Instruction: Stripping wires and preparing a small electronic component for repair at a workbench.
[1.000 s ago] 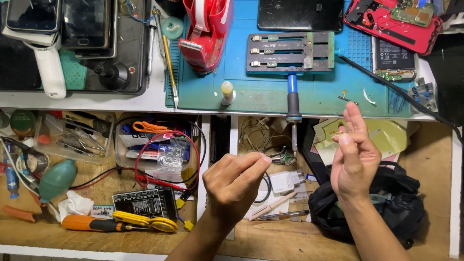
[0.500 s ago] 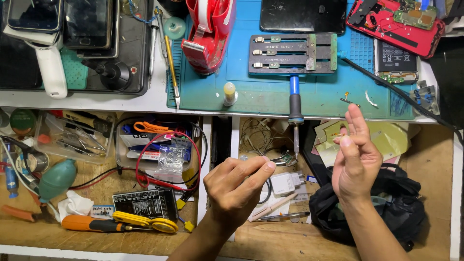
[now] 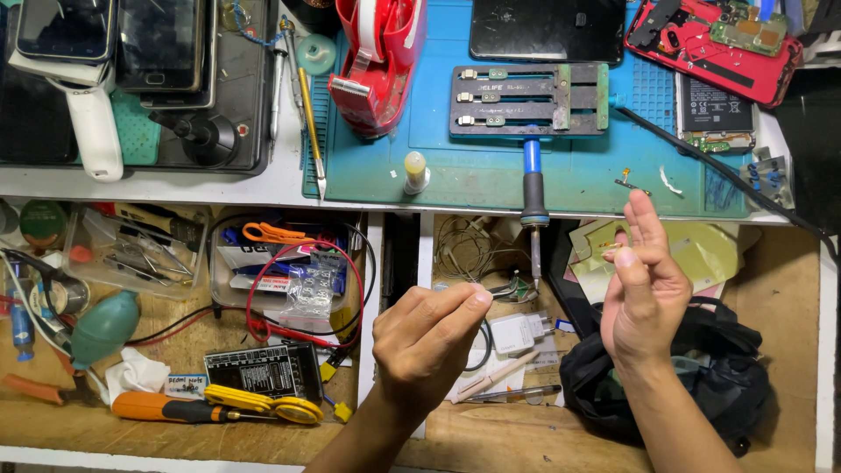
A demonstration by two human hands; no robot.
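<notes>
My left hand (image 3: 427, 343) hovers over the open drawer with its fingers bunched, thumb against fingertips. I see nothing clearly between them. My right hand (image 3: 644, 298) is raised to its right, palm turned left and fingers pointing up. Thumb and forefinger pinch a tiny gold-coloured part (image 3: 612, 247). A similar small gold part (image 3: 629, 180) lies on the teal work mat (image 3: 491, 180) just above that hand. The two hands are apart, about a hand's width between them.
On the mat stand a metal clamp fixture (image 3: 528, 99), a blue-handled soldering iron (image 3: 533, 188), a red tape dispenser (image 3: 378, 61), a black phone (image 3: 547, 29) and an opened red phone (image 3: 714, 39). Below are a black bag (image 3: 727, 377), a white charger (image 3: 519, 333), yellow scissors (image 3: 263, 403) and a green blower (image 3: 103, 326).
Both hands stay almost where they were. The left hand's fingers have stretched out slightly toward the right.
</notes>
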